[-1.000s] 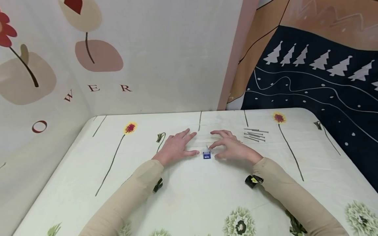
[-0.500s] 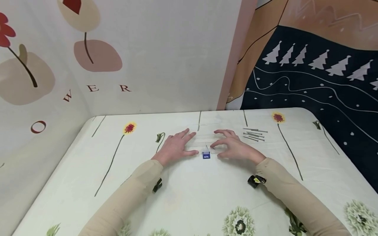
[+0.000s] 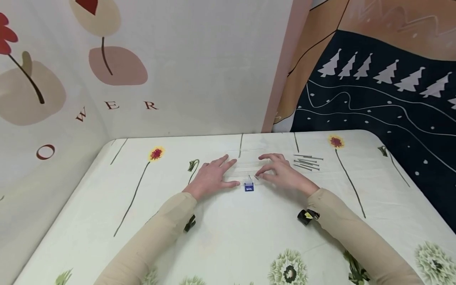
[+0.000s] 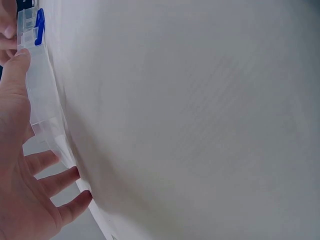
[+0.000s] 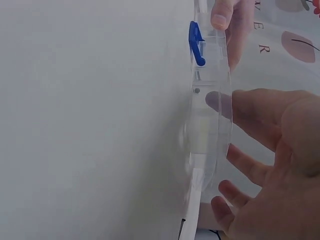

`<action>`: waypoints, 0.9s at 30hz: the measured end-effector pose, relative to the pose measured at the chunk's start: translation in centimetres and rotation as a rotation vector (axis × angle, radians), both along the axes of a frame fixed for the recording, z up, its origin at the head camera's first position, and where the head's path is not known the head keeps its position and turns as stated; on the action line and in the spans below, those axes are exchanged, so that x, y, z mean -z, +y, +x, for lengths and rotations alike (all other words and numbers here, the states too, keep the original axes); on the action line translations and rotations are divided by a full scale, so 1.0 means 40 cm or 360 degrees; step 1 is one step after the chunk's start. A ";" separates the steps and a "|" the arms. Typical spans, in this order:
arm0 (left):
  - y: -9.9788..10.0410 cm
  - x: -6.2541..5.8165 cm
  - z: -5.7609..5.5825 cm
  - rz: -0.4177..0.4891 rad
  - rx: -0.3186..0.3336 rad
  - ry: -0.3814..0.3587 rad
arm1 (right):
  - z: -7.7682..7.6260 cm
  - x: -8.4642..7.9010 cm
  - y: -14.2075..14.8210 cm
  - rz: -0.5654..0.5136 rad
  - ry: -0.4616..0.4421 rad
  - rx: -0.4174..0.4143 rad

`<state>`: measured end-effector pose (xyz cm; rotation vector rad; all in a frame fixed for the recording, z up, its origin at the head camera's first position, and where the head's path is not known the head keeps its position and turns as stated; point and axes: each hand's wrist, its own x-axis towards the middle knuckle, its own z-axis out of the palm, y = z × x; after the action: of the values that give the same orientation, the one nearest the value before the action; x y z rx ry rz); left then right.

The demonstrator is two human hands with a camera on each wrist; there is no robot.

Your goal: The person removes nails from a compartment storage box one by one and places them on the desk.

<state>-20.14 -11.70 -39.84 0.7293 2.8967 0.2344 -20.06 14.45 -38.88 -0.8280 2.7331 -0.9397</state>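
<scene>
A clear plastic compartment box (image 3: 242, 168) with a blue latch (image 3: 249, 187) lies between the two hands. My left hand (image 3: 210, 177) rests spread at its left end. In the left wrist view, the thumb (image 4: 16, 67) touches the box's near rim while the other fingers reach around the end. My right hand (image 3: 283, 174) is over the right part of the box, thumb and forefinger close together beside a nail (image 3: 256, 177). Through the clear wall in the right wrist view, a fingertip shows near a nail head (image 5: 197, 90); no nail is plainly seen between the fingers.
Several loose nails (image 3: 307, 162) lie to the right of the box, beyond the right hand. A flower-print cloth (image 3: 228, 237) covers the table. Printed fabric (image 3: 199, 71) hangs behind the table and at its left side.
My right hand first drew slightly away to the right; then its thumb moved up toward the forefinger, beside the nail. My left hand and the box look unmoved.
</scene>
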 end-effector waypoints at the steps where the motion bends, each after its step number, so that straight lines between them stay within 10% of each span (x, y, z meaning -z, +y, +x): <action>1: 0.000 0.000 0.000 -0.0001 -0.0001 -0.0001 | -0.004 0.000 -0.002 0.0010 0.0012 -0.0008; 27: -0.001 0.003 0.000 0.0010 0.0010 0.0034 | -0.038 -0.003 -0.035 0.0114 -0.0014 0.0007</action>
<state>-20.13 -11.74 -39.97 0.7464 2.9145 0.2363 -21.59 13.05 -38.77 -0.8038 2.7444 -0.8389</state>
